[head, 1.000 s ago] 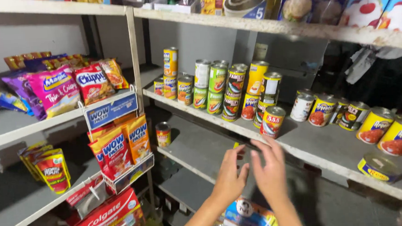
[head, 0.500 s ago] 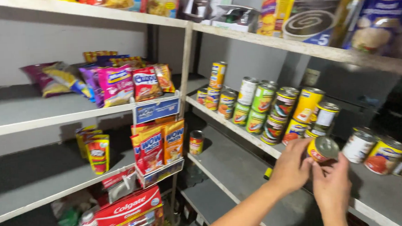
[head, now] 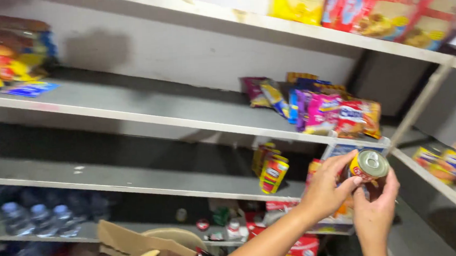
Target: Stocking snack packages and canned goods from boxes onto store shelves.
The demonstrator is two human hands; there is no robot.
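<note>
Head view: left hand (head: 326,188) and right hand (head: 375,214) both clamp a tin can (head: 368,167); snack bags (head: 327,111) sit on the shelf (head: 132,115) above the grip.

A small tin can (head: 368,166) with a silver metal lid and a yellow-and-red label is held up off the shelves, tilted so its lid faces up and toward the camera. The left hand (head: 329,187) grips its left side with fingers curled over the rim; the right hand (head: 375,208) supports it from below and the right
</note>
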